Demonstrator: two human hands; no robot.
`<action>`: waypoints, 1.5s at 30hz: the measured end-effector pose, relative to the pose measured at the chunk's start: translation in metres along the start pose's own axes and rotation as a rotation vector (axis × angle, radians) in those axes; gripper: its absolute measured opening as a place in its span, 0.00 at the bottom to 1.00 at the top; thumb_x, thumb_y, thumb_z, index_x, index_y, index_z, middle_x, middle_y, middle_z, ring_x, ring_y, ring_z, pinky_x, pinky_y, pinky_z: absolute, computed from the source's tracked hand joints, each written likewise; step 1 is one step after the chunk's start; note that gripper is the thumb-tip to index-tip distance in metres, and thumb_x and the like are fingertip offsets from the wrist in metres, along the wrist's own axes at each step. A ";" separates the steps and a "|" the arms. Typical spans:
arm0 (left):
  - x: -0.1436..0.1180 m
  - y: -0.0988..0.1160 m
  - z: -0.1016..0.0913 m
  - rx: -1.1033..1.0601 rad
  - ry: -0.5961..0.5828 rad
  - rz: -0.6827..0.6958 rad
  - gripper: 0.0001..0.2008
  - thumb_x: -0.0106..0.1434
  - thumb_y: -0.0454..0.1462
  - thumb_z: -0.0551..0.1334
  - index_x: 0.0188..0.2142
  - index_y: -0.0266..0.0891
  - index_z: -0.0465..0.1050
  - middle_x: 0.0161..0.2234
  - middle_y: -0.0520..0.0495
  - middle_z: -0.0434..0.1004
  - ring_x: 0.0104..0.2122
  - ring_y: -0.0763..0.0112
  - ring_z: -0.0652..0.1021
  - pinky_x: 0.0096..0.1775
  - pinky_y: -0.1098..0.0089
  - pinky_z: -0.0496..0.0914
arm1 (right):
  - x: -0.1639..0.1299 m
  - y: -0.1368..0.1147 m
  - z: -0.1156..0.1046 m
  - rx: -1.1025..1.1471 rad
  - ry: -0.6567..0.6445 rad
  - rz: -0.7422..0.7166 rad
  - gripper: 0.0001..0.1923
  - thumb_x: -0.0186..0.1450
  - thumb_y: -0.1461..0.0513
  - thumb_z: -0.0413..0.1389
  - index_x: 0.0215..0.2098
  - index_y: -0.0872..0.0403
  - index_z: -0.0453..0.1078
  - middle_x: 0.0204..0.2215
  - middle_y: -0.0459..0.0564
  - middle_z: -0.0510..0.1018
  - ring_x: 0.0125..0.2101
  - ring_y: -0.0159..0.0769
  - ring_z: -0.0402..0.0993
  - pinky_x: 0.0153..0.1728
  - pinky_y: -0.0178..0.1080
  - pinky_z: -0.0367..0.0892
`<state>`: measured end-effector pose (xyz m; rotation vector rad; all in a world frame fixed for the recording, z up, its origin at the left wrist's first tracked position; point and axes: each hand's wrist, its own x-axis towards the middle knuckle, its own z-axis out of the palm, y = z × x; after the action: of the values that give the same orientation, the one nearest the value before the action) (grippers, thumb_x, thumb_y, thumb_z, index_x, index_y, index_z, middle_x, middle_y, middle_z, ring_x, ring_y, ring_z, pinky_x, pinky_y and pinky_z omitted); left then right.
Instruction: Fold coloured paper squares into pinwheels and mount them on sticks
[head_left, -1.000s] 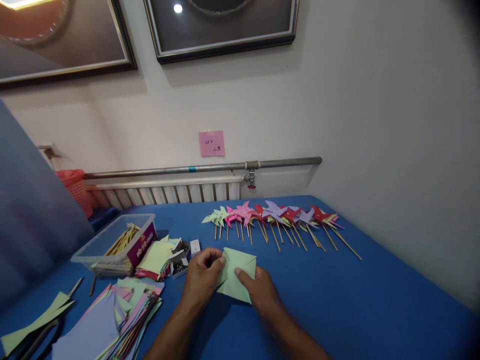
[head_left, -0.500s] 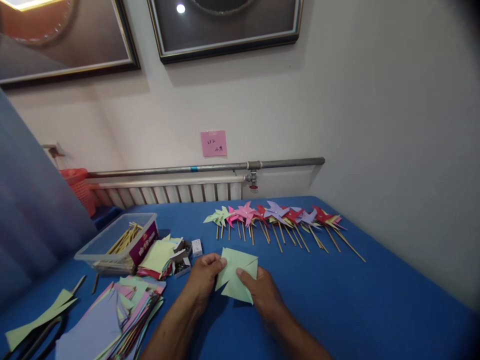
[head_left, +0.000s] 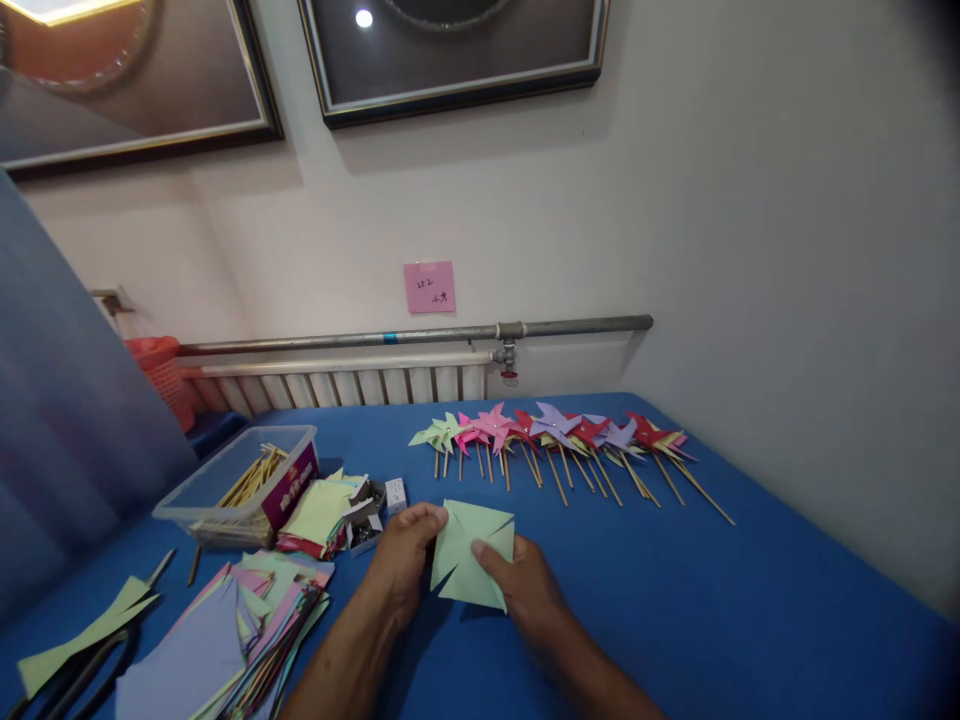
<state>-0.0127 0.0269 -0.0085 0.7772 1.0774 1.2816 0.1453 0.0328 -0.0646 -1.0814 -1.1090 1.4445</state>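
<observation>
A light green paper square (head_left: 466,570) with slits cut in from its corners is held up over the blue table. My left hand (head_left: 411,550) pinches its left edge near the upper corner. On the right side, my right hand (head_left: 525,580) grips it, thumb lying across the front near the middle; the fingers behind are hidden. Beyond the square lies a row of finished paper pinwheels (head_left: 555,425) on thin sticks, in green, pink, red and purple. Small open boxes of metal pins (head_left: 364,530) stand left of my left hand.
A clear plastic box (head_left: 225,500) holds wooden sticks (head_left: 259,475). Nearer are yellow paper squares (head_left: 319,515), a pile of coloured paper (head_left: 187,645), and scissors (head_left: 97,670) under green scraps (head_left: 94,630). Behind the table run a pipe (head_left: 442,334) and a radiator (head_left: 345,385).
The view has shifted very slightly. Both hands keep hold of the green paper, which has tilted a little; the left thumb sits slightly nearer its upper left corner.
</observation>
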 end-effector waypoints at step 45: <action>0.001 0.006 0.003 0.079 0.137 0.126 0.25 0.39 0.51 0.81 0.29 0.36 0.81 0.24 0.51 0.78 0.24 0.71 0.73 0.29 0.71 0.66 | -0.010 -0.016 0.006 -0.093 -0.026 0.031 0.22 0.56 0.49 0.68 0.42 0.54 0.83 0.34 0.53 0.89 0.36 0.50 0.86 0.37 0.43 0.80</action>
<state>-0.0121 0.0290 -0.0023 0.8369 1.2109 1.4226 0.1433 0.0242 -0.0466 -1.1527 -1.1925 1.4464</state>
